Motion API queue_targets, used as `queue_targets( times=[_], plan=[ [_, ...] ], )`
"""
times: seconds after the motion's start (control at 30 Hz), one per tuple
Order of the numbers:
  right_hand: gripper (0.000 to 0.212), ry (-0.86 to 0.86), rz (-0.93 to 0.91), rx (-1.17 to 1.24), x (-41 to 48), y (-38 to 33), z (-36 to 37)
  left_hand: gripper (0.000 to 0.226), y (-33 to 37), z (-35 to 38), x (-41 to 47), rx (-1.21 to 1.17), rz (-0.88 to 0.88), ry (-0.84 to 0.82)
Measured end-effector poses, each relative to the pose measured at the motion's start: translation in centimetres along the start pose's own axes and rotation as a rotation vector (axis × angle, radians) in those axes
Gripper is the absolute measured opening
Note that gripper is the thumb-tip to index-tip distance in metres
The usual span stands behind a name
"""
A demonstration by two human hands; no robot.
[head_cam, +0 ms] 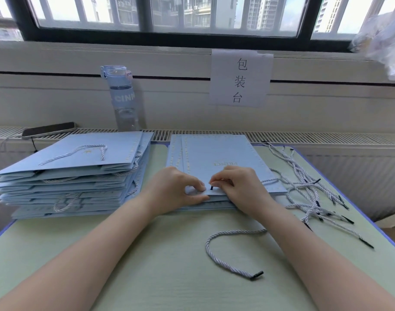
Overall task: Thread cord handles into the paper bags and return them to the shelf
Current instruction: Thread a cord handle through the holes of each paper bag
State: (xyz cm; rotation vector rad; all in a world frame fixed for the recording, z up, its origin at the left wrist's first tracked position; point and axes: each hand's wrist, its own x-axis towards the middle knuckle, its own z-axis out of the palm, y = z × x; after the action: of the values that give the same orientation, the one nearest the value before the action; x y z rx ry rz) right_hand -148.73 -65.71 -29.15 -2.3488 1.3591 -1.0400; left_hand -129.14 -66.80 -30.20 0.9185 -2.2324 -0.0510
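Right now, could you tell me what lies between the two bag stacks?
Head view: bare green table between the left stack and right stack, with the left hand crossing its near end.

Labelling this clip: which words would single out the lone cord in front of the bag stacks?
Start from the big pale green mat. On its near part, in front of the right bag stack, a white twisted cord lies in an open loop, its black tip nearest the camera. Unlike the tangled heap of cords by the mat's right edge, it lies alone.
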Motion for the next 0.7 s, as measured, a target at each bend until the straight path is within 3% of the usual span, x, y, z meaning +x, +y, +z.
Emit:
queue_targets(
  times=[0.2, 0.3, 0.5, 0.57, 0.7],
  plan=[
    [0.024, -0.147, 0.028, -0.054, 0.1, -0.4, -0.6, 0.038, -0.2, 0.1, 0.1, 0.045, 0.017, 0.034],
    [0.034, -0.208, 0.05, -0.084, 0.1, -0.7, -1.3, 0.036, 0.2, 0.1, 0.2, -0.04, -0.031, 0.087],
    [0.046, -0.241, 0.084, -0.115, 0.0, -1.1, -1.8, 0.038, 0.2, 0.6, 0.1, -0.016, -0.056, 0.119],
    [0.044, -0.139, 0.028, -0.19, -0.1, -1.1, -1.6, 0.04, 0.2, 0.5, 0.1, -0.003, -0.052, 0.145],
    [0.028, 0.351, -0.232, -0.218, -0.1, -0.8, -2.0, 0.043, 0.5, 0.0, 0.3, -0.016, -0.076, 0.281]
  ],
)
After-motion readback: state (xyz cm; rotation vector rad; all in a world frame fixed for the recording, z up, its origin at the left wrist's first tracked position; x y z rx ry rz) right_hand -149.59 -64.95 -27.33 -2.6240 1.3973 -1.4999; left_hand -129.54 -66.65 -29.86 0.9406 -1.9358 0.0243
